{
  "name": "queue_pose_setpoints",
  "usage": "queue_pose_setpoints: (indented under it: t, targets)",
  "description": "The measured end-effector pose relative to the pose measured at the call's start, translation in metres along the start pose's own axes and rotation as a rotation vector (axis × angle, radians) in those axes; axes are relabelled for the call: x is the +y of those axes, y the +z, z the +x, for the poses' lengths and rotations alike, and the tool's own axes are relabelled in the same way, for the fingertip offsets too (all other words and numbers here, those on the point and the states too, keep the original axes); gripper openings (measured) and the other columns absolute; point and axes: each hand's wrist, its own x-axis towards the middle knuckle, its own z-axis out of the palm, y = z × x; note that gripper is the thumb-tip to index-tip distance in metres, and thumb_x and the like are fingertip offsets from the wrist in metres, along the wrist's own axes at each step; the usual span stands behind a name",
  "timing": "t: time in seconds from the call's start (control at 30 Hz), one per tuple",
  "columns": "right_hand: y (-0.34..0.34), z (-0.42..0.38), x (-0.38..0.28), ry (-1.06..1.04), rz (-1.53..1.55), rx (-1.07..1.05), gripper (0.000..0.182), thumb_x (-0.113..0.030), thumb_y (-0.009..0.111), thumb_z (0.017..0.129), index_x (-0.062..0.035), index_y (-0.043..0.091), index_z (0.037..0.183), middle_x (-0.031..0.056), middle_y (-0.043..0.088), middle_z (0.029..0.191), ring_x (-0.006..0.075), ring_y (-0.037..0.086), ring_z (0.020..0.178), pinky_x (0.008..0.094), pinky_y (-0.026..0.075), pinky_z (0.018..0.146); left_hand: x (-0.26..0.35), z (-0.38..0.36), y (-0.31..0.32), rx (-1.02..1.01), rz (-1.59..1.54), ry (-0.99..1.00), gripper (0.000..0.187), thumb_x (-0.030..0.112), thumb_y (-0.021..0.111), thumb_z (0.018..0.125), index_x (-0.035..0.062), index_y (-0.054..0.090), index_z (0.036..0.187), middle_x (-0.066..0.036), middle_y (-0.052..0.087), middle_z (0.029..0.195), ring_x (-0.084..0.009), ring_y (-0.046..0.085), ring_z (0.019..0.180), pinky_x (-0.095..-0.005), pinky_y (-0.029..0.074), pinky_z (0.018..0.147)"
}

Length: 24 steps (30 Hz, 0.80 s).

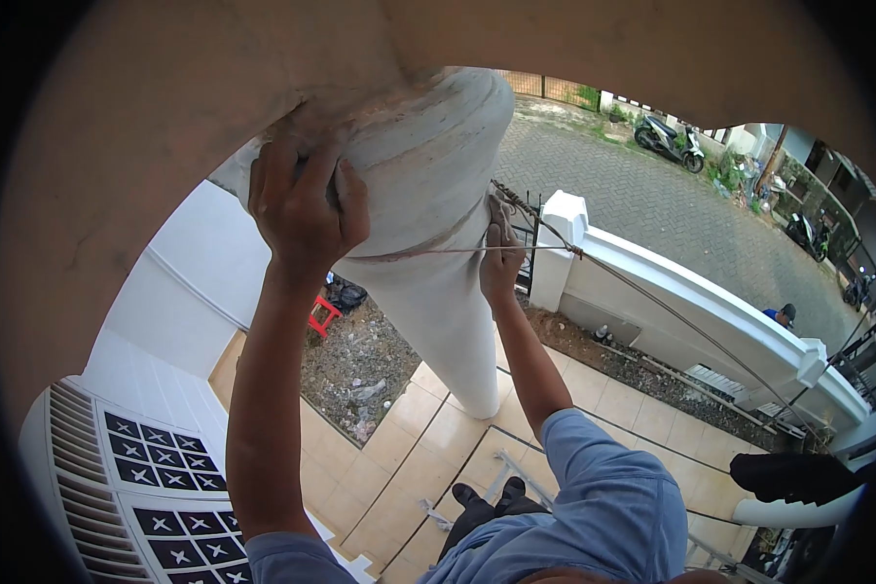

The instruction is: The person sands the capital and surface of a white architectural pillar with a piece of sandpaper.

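Note:
A thick white column [428,292] rises from the tiled floor to a brownish ceiling edge, its upper part wider and streaked. My left hand [307,204] is raised against the top of the column, fingers bent; what lies under its fingertips is hidden. At the column's right side my right hand [501,255] has its fingers closed near a thin cord [448,251] that runs round the column. A twisted rope [642,292] passes just beside that hand and stretches down to the right. Whether the fingers grip the cord or something else is too small to tell.
A white boundary wall [691,292] separates the tiled floor [399,467] from a paved street with a parked motorbike [670,141]. Near the wall's far side a person [781,314] shows partly. A red stool [323,316] stands by gravel. Pale metal bars lie below my feet.

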Motion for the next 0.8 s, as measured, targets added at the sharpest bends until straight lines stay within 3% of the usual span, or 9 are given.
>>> queue_pose_setpoints:
  t: [0.03,0.07,0.1,0.2,0.33,0.4,0.5,0.67,0.8]
  targets:
    - [0.002,-0.024,-0.016,0.129,0.042,-0.072,0.035,0.0,0.049,0.095,0.0063,0.059,0.128,0.0218,0.068,0.119,0.0352,0.057,0.125,0.0418,0.035,0.112,-0.003,0.004,0.001,-0.004,0.002,0.011,0.029,0.016,0.062,0.069,0.008,0.075,0.094,-0.008,0.056,0.083,-0.0232,0.054,0.067,-0.0363,0.045,0.063]
    - [0.016,-0.038,-0.021,-0.28,-0.12,-0.048,0.034,0.002,0.048,0.092,0.0056,0.064,0.122,0.0225,0.068,0.116,0.041,0.053,0.128,0.0504,0.026,0.116,-0.005,0.008,0.001,0.006,0.021,0.012,0.029,0.016,0.062,0.069,0.008,0.075,0.094,-0.008,0.056,0.083,-0.0232,0.054,0.067,-0.0363,0.045,0.063]
    - [0.029,-0.062,-0.023,-0.435,-0.195,-0.067,0.026,-0.001,0.053,0.094,0.0069,0.067,0.115,0.0198,0.066,0.122,0.0398,0.051,0.131,0.0534,0.022,0.117,-0.005,0.009,0.0,0.008,0.009,0.02,0.029,0.015,0.062,0.069,0.008,0.075,0.094,-0.008,0.056,0.083,-0.0236,0.054,0.068,-0.0365,0.046,0.064]
    - [0.031,-0.078,-0.033,-0.506,-0.326,-0.22,0.02,0.002,0.061,0.084,-0.0004,0.072,0.101,0.0195,0.07,0.112,0.0473,0.049,0.13,0.0612,0.025,0.114,-0.001,0.003,-0.003,-0.035,-0.01,0.001,0.029,0.015,0.063,0.068,0.0072,0.075,0.094,-0.008,0.057,0.087,-0.0251,0.057,0.071,-0.0371,0.048,0.067]
    - [0.041,-0.075,-0.023,-0.548,-0.276,0.006,0.029,-0.003,0.062,0.083,-0.0051,0.071,0.11,0.0112,0.069,0.117,0.0391,0.052,0.13,0.0563,0.032,0.113,-0.006,0.008,-0.007,-0.054,0.0,0.016,0.028,0.014,0.065,0.068,0.0054,0.073,0.093,-0.009,0.058,0.089,-0.0258,0.058,0.073,-0.0368,0.048,0.066]
    - [0.063,-0.1,-0.059,-0.614,-0.544,-0.349,0.023,-0.007,0.061,0.087,-0.0061,0.073,0.107,0.0064,0.071,0.114,0.0322,0.057,0.125,0.052,0.037,0.108,-0.005,0.008,-0.006,-0.049,-0.036,0.042,0.028,0.014,0.065,0.068,0.0059,0.073,0.093,-0.009,0.058,0.089,-0.0254,0.058,0.073,-0.0369,0.048,0.066]
    - [0.093,-0.117,-0.046,-0.642,-0.607,-0.534,0.025,-0.01,0.063,0.084,-0.0088,0.073,0.108,0.0034,0.069,0.118,0.0231,0.058,0.122,0.0477,0.037,0.105,-0.006,0.008,-0.005,-0.04,-0.081,0.028,0.027,0.015,0.066,0.068,0.0073,0.073,0.093,-0.009,0.058,0.089,-0.0253,0.059,0.075,-0.0372,0.05,0.067]
    - [0.046,-0.097,-0.045,-0.859,-0.695,-0.379,0.028,-0.013,0.063,0.082,-0.0112,0.073,0.107,0.0001,0.068,0.121,0.0199,0.057,0.122,0.047,0.035,0.105,-0.009,0.008,-0.007,-0.054,-0.069,0.032,0.025,0.016,0.067,0.07,0.0086,0.073,0.092,-0.008,0.059,0.093,-0.0256,0.061,0.078,-0.0375,0.051,0.068]
    - [0.076,-0.086,-0.058,-0.943,-0.793,-0.58,0.03,-0.015,0.065,0.08,-0.0079,0.071,0.108,0.0037,0.062,0.13,0.0229,0.055,0.125,0.0483,0.036,0.106,-0.012,0.003,-0.002,0.015,-0.085,0.044,0.025,0.017,0.067,0.071,0.0096,0.073,0.093,-0.009,0.06,0.103,-0.0265,0.063,0.082,-0.0392,0.053,0.072]
